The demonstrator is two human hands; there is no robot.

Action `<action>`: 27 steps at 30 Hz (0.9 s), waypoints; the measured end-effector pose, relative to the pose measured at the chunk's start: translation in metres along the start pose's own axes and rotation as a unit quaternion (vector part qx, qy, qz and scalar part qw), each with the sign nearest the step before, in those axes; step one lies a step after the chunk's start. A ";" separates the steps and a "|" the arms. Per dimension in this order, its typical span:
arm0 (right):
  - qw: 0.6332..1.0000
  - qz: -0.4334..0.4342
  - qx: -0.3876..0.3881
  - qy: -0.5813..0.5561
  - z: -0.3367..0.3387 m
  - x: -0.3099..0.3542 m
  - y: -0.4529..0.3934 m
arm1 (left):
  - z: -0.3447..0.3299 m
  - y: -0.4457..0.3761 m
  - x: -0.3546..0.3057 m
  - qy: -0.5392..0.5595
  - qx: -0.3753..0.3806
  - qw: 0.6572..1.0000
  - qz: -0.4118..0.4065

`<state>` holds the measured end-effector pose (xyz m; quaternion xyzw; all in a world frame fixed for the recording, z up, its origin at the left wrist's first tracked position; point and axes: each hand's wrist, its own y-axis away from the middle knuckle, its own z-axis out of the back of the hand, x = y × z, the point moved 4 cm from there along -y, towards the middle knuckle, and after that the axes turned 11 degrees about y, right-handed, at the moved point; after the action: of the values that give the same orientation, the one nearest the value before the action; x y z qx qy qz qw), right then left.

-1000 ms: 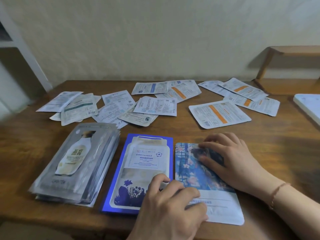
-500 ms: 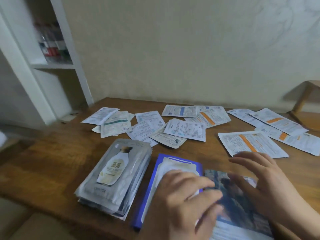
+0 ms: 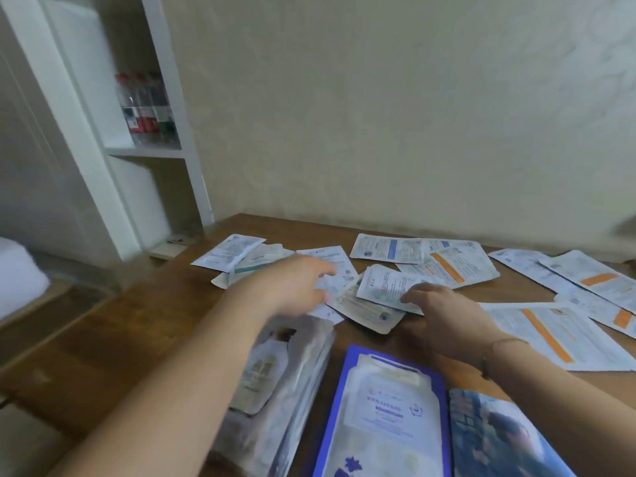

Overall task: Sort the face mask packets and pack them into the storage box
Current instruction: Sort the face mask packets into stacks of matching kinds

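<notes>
White printed face mask packets (image 3: 385, 290) lie scattered face-down on the wooden table (image 3: 103, 346). Your left hand (image 3: 296, 287) and right hand (image 3: 444, 311) rest on them, fingers loosely extended, grasping nothing.

A wooden table (image 3: 103, 356) carries scattered white packets (image 3: 457, 266), a grey packet stack (image 3: 292, 390) and a blue packet (image 3: 385, 407).

Motion blur hides both hands' finger contact; the blue-bordered packet (image 3: 385, 418) and patterned packet (image 3: 495, 438) are cut off by the bottom edge
</notes>
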<state>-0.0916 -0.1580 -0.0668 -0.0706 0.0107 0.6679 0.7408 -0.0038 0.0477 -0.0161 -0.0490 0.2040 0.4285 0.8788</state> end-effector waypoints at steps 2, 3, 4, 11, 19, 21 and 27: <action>0.999 0.036 -0.010 -0.006 -0.002 0.008 -0.004 | 0.007 -0.017 0.042 -0.040 -0.012 0.998 0.047; 0.998 0.055 -0.014 -0.001 -0.003 0.012 -0.007 | 0.008 -0.022 0.063 -0.061 -0.012 0.995 0.074; 0.997 0.071 -0.014 0.004 -0.005 0.016 -0.009 | 0.006 -0.026 0.083 -0.076 -0.004 0.992 0.098; 0.990 0.128 -0.011 -0.050 -0.003 0.040 -0.030 | -0.011 -0.027 0.144 -0.065 -0.019 0.994 0.088; 0.980 0.185 -0.047 -0.049 -0.015 0.068 -0.048 | -0.011 -0.026 0.151 -0.234 -0.058 0.970 -0.037; 0.981 0.183 -0.051 -0.039 -0.017 0.068 -0.049 | -0.012 -0.024 0.151 -0.287 -0.063 0.952 -0.088; 0.991 0.128 -0.044 -0.008 -0.017 0.055 -0.045 | -0.015 -0.004 0.165 -0.279 -0.126 0.917 -0.256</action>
<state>-0.0402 -0.1104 -0.0858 -0.0964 -0.0155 0.7579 0.6451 0.0853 0.1622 -0.0964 -0.0886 -0.1248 0.2071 0.9663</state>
